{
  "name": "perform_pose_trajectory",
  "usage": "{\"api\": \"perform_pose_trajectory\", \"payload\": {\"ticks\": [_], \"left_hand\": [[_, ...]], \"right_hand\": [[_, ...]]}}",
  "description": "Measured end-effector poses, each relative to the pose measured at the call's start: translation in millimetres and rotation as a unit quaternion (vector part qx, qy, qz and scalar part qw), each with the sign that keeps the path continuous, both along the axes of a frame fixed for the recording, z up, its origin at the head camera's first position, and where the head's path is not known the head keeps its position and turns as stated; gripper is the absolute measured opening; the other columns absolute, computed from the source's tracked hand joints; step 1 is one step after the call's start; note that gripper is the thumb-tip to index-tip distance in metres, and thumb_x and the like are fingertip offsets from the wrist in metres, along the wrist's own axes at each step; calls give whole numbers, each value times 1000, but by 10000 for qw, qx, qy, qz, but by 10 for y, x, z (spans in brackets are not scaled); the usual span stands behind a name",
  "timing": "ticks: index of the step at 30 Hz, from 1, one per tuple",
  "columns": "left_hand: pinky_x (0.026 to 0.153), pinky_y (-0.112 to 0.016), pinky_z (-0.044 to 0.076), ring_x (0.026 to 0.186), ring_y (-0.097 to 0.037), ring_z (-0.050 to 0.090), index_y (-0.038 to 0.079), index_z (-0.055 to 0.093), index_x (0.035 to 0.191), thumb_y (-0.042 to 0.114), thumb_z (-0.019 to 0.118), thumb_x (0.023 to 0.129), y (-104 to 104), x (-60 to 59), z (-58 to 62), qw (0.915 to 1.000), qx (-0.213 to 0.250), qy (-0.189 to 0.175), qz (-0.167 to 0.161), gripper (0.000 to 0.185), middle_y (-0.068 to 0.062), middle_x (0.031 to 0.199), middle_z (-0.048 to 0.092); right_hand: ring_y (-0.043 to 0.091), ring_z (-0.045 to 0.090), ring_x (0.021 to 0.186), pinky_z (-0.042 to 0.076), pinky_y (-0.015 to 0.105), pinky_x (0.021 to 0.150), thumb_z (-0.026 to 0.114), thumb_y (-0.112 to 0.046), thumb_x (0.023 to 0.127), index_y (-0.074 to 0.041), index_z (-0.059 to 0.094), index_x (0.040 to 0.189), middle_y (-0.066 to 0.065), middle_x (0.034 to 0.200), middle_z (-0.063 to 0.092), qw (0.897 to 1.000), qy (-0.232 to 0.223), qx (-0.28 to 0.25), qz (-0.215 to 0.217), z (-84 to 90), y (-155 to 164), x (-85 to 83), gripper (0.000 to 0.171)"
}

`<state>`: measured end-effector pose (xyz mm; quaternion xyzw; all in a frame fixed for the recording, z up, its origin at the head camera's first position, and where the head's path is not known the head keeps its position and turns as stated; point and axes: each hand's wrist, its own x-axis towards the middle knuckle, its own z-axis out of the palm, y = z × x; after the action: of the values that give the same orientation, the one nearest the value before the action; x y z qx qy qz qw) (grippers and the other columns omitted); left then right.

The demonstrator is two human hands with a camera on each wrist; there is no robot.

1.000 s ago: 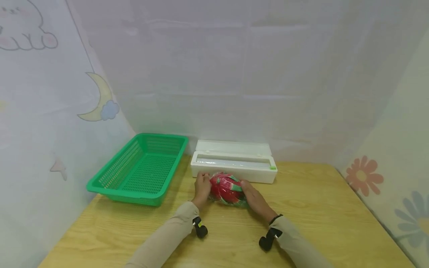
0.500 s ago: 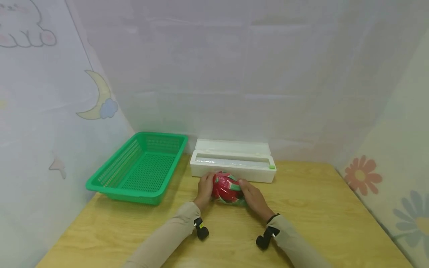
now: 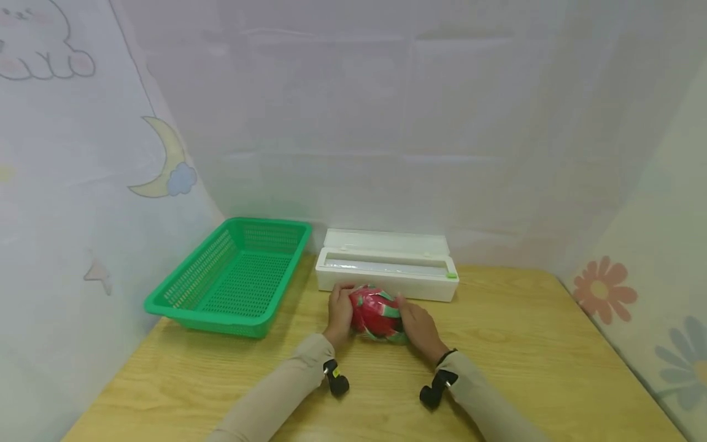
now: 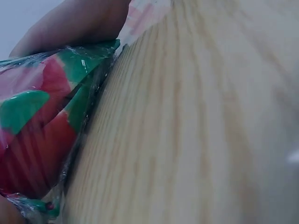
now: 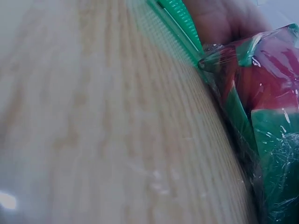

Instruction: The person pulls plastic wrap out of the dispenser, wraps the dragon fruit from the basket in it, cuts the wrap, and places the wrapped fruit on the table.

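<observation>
A red dragon fruit [image 3: 377, 316] with green scales lies on the table, wrapped in shiny clear film. My left hand [image 3: 339, 312] holds its left end and my right hand [image 3: 421, 330] grips the right end. In the left wrist view the film clings in folds around the dragon fruit [image 4: 39, 126], with part of the right hand [image 4: 86, 23] beyond. The right wrist view has the wrapped dragon fruit [image 5: 271, 93] low against the wood, the left hand [image 5: 224, 18] at its far end. The fruit's underside is hidden.
Just behind the fruit stands a white cling film box [image 3: 386, 286], lid raised, a film roll inside and a green slider [image 3: 452, 275] at its right. A green perforated basket [image 3: 261, 320] sits at the left on the wooden table [image 3: 525, 362]. Printed cloth hangs around.
My left hand has moved slightly right and closer around the fruit's left end. The right hand has shifted only a little; basket and box stay put.
</observation>
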<state>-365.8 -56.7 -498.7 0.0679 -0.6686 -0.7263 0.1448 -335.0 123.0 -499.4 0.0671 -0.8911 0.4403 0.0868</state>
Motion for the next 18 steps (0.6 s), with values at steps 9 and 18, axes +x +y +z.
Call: {"api": "perform_pose_trajectory", "payload": {"ticks": [9, 18], "left_hand": [[91, -37, 46, 100, -22, 58, -1, 69, 98, 25, 50, 101, -1, 87, -77, 9990, 418, -167, 42, 32, -9, 99, 68], [79, -32, 43, 81, -15, 53, 5, 60, 72, 7, 48, 89, 37, 155, -50, 9990, 133, 101, 424, 21, -3, 74, 60]], "right_hand": [[37, 69, 93, 52, 53, 81, 33, -40, 109, 5, 72, 98, 20, 98, 72, 9982, 479, 263, -259, -59, -24, 20, 60], [33, 67, 89, 52, 53, 80, 37, -33, 108, 4, 71, 96, 18, 96, 71, 9975, 584, -128, -385, -99, -22, 45, 53]]}}
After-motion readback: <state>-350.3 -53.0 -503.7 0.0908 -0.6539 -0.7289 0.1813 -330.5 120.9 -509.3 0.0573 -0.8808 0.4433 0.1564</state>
